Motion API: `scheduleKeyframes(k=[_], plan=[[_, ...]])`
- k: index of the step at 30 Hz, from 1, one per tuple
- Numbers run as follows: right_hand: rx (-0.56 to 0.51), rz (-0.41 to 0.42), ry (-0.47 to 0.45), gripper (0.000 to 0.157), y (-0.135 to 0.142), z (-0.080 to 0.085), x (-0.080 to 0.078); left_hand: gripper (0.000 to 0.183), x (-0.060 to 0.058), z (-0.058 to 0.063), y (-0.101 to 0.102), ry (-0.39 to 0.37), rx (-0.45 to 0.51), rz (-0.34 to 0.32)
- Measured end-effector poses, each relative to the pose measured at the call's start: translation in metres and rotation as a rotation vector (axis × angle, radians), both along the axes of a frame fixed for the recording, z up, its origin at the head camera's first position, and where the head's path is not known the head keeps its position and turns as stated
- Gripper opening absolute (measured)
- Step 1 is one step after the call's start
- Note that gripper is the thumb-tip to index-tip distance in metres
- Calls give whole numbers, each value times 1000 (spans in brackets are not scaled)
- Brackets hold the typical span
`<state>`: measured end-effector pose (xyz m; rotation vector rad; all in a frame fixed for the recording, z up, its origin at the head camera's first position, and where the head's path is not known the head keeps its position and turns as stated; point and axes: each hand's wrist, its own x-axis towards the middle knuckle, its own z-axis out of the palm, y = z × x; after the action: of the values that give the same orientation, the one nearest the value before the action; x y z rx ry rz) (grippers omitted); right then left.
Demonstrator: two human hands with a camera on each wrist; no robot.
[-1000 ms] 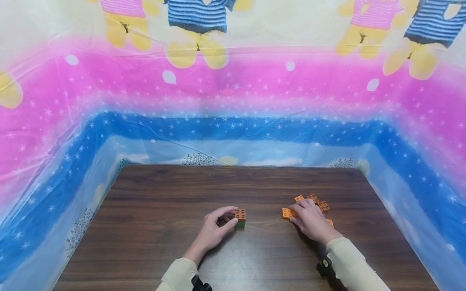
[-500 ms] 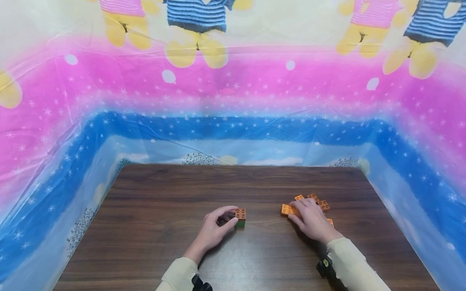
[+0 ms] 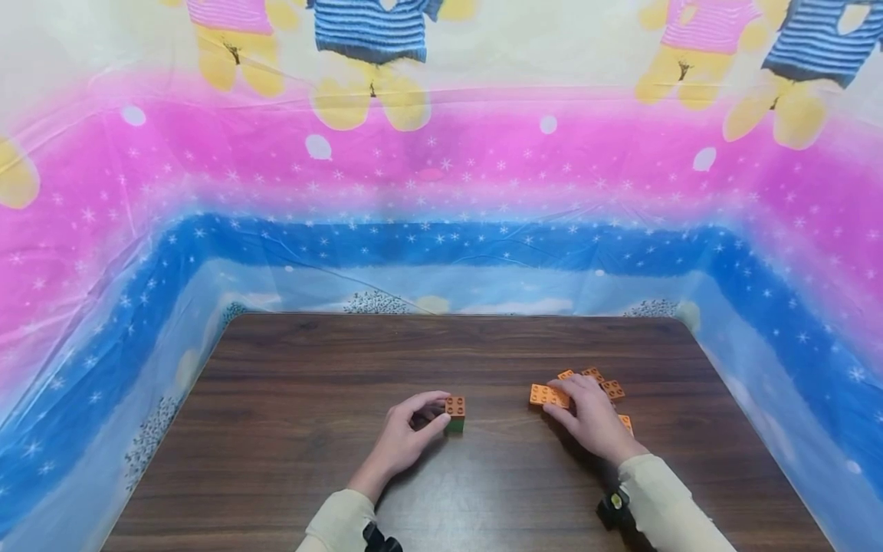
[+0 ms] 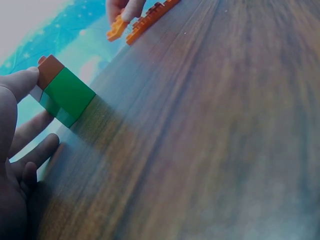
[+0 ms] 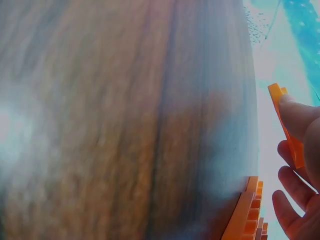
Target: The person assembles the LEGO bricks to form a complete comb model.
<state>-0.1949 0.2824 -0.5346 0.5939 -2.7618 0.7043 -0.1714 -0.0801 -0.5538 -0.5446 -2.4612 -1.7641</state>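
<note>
A small stack stands on the table at mid-front: a green brick point(image 4: 68, 96) below and a brown-orange toy brick point(image 3: 455, 405) on top. My left hand point(image 3: 405, 433) pinches this stack from the left, its thumb against the upper brick in the left wrist view. Off to the right, my right hand point(image 3: 590, 418) grips a flat orange brick point(image 3: 548, 395) between thumb and fingers. In the right wrist view that orange brick point(image 5: 290, 130) is held up off the table, its length tilted. Its right end is covered by my fingers.
Several loose orange and brown bricks point(image 3: 612, 390) lie around and behind my right hand, partly hidden by it. The dark wooden table point(image 3: 310, 360) ends at a far edge against a patterned cloth point(image 3: 483, 245). Black wrist cameras point(image 3: 614, 506) sit at the sleeves.
My right hand has lifted the flat orange brick and shifted it slightly left, so more of it shows. The left hand and its stack have stayed in place.
</note>
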Motion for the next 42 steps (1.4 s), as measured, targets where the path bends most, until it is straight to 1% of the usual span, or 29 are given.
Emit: scheduleKeyframes(k=[6,14,19,20,21,24,26,27,28,35,39,42], plan=[[-62,-25,-4,43,-3,2,1,34,1,1,-1,3,-10,4],[-168,-43,-86,44,-9,7,4,33,1,1,0,-9,9,6],[-187,-49,-105,45,-11,6,4,34,2,1,3,-6,17,28],[-189,-51,-109,44,-11,6,4,33,4,3,4,0,16,33],[-191,-52,-112,44,-11,6,4,33,6,9,5,-2,19,36],[-195,-54,-121,44,-13,5,4,33,7,10,4,-13,17,25],[-198,-55,-126,43,-14,6,5,34,6,9,2,-12,13,10],[-202,-53,-128,43,-15,7,5,34,5,7,1,-18,13,4],[-209,-50,-132,43,-16,8,5,35,2,2,0,-17,6,-2],[-231,-29,-159,44,-23,12,6,35,2,2,-1,-11,-10,-3],[-232,-8,-155,44,-25,11,6,35,2,2,-1,1,-9,-5],[-240,11,-151,44,-27,11,5,35,2,2,-1,-6,-18,-7]])
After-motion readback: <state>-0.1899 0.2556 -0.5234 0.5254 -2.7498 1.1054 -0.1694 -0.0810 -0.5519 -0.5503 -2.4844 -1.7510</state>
